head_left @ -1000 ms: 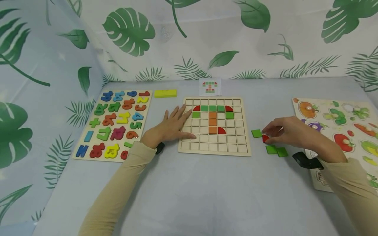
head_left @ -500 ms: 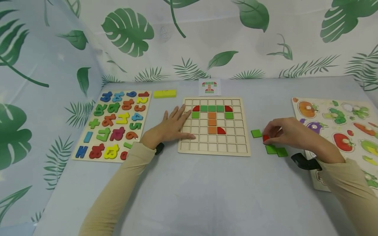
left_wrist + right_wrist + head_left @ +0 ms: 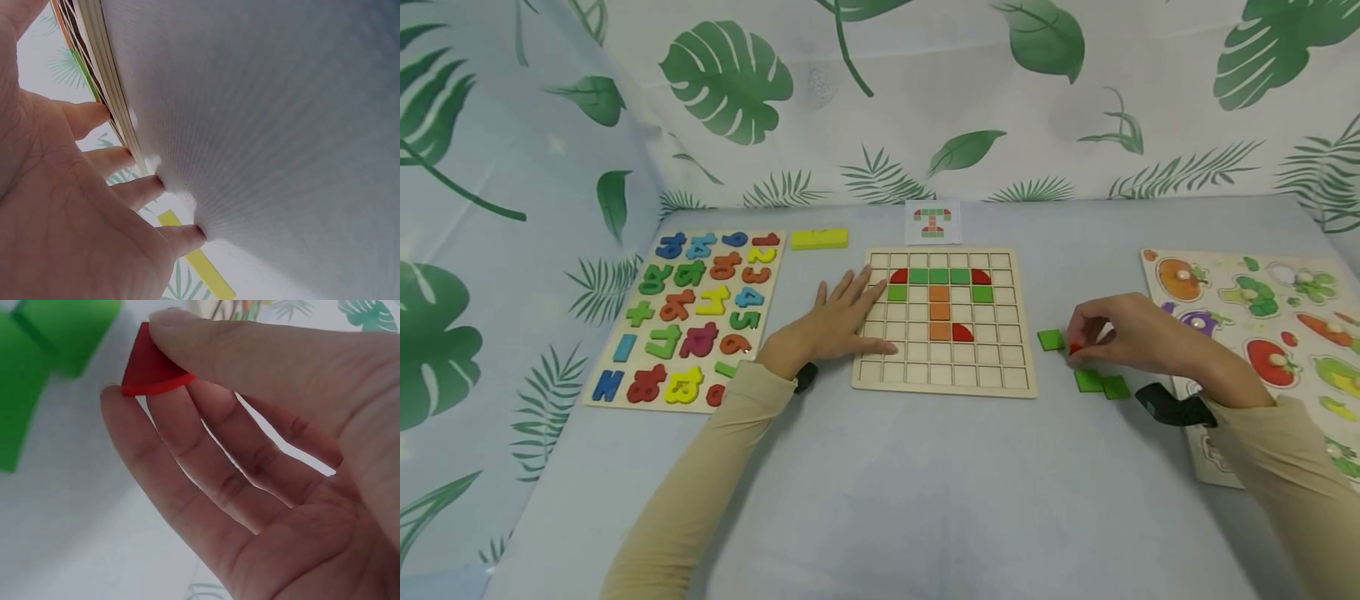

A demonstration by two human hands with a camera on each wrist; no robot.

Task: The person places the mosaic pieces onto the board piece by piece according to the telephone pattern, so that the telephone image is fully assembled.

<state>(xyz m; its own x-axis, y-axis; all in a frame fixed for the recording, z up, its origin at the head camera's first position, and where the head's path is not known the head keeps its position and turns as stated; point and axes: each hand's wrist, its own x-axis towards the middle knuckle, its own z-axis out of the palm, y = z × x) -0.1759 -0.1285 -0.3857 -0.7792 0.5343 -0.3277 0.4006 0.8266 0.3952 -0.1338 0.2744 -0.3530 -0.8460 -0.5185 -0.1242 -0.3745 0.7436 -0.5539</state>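
In the right wrist view my right hand (image 3: 275, 437) pinches a red quarter-circle tile (image 3: 153, 362) between thumb and fingertips. The head view has this right hand (image 3: 1135, 333) just over the loose green tiles (image 3: 1088, 381), to the right of the wooden grid board (image 3: 947, 379). Spread fingers of my left hand (image 3: 827, 329) rest on the board's left edge. Green squares (image 3: 939, 276), orange squares (image 3: 939, 311) and red quarter-circles (image 3: 962, 332) lie in the board's cells. From the left wrist, the left hand (image 3: 81, 194) shows straight fingers along the board's side.
A small pattern card (image 3: 933, 222) stands behind the grid board, with a yellow block (image 3: 819, 239) to its left. On the left lies a number puzzle board (image 3: 658, 333). A vegetable puzzle board (image 3: 1217, 333) lies at the right, under the right forearm. A leaf-print cloth rises behind.
The red tile has turned in the right hand's fingers and shows less in the head view. The right hand has shifted slightly; the left hand has stayed still.
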